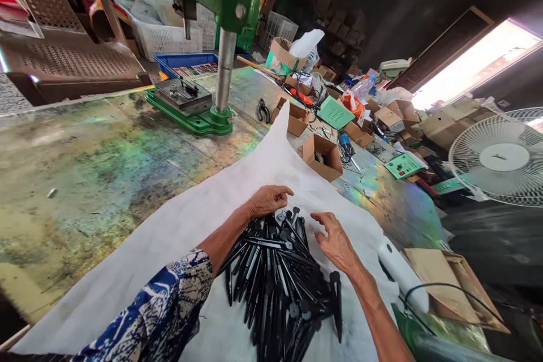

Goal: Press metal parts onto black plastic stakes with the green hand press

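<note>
A large pile of long black pointed pieces with round heads (271, 271) lies on a white cloth (182, 220). Their exact kind I cannot make out. At the far end of the pile hovers my left hand (269, 201), its index finger stretched out and the others loosely bent, with nothing visible in it. Just below those fingers, small silvery parts (281, 215) show among the black pieces. My right hand (335, 240) is to the right of the pile, thumb and fingers apart, holding nothing. One black piece (336, 305) lies separately near my right forearm.
A green drill press (220, 121) stands on the worktable at the back left. Small cardboard boxes (322, 158), pliers (263, 111) and a blue-handled tool (345, 144) lie beyond the cloth. At right are a white fan (504, 156) and an opened carton (441, 288).
</note>
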The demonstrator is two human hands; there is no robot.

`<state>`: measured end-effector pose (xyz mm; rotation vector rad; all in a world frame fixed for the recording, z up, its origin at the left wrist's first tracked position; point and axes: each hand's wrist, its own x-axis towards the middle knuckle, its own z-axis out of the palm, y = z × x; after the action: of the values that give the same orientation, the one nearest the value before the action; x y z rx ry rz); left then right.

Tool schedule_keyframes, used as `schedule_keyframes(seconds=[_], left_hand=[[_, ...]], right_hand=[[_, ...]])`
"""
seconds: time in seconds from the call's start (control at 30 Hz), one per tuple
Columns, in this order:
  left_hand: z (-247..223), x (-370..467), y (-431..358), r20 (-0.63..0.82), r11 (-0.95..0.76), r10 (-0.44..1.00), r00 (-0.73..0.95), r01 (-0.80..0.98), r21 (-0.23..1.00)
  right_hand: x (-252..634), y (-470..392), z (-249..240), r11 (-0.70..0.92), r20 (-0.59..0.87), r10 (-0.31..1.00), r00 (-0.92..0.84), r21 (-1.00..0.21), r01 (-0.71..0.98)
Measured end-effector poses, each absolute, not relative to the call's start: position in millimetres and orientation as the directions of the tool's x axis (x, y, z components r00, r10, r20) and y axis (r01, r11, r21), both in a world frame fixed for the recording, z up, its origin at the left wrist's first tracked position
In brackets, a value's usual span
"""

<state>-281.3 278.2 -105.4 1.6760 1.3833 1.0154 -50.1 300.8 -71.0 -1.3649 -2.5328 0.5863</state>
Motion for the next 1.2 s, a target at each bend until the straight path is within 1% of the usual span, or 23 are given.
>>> schedule_keyframes(seconds=[0.07, 0.13, 0.2, 0.3, 0.43, 0.6, 0.73, 0.8, 0.97, 1.1, 1.2], left_hand=[[-104, -282, 279, 0.119, -0.164, 0.985, 0.127, 0.452, 0.877], [-103, -283, 281, 0.109, -0.172, 0.982, 0.156, 0.491, 0.854], [-103, -284, 284, 0.095, -0.192, 0.974, 0.205, 0.525, 0.829], [-104, -283, 288, 0.105, -0.242, 0.96, 0.26, 0.579, 0.779], [-107, -276, 293, 0.128, -0.263, 0.96, 0.247, 0.653, 0.71], [-100, -271, 294, 0.044, -0.208, 0.967, 0.25, 0.682, 0.701], [-91, -272, 286, -0.018, -0.224, 0.946, 0.325, 0.693, 0.685], [-88, -272, 280, -0.023, -0.231, 0.944, 0.329, 0.708, 0.668], [-85, -276, 264, -0.03, -0.182, 0.961, 0.276, 0.708, 0.683], [-85, -286, 253, -0.01, -0.165, 0.965, 0.263, 0.631, 0.758], [-85, -292, 242, 0.016, -0.169, 0.966, 0.26, 0.58, 0.797]], right_hand=[[-43, 296, -63, 0.496, -0.103, 0.829, -0.55, -0.319, 0.808], [-39, 289, -57, 0.484, -0.156, 0.84, -0.519, -0.215, 0.848], [-38, 283, -55, 0.47, -0.152, 0.854, -0.497, -0.182, 0.864], [-42, 279, -56, 0.448, -0.115, 0.868, -0.483, -0.238, 0.862], [-62, 285, -62, 0.411, -0.081, 0.88, -0.468, -0.363, 0.836], [-95, 297, -73, 0.329, -0.078, 0.91, -0.408, -0.465, 0.822], [-102, 301, -79, 0.255, -0.095, 0.929, -0.359, -0.54, 0.802], [-103, 300, -81, 0.225, -0.106, 0.932, -0.345, -0.575, 0.786], [-110, 296, -86, 0.133, -0.151, 0.948, -0.278, -0.609, 0.782], [-116, 291, -88, 0.078, -0.178, 0.958, -0.226, -0.595, 0.8], [-118, 287, -88, 0.07, -0.179, 0.96, -0.214, -0.588, 0.805]])
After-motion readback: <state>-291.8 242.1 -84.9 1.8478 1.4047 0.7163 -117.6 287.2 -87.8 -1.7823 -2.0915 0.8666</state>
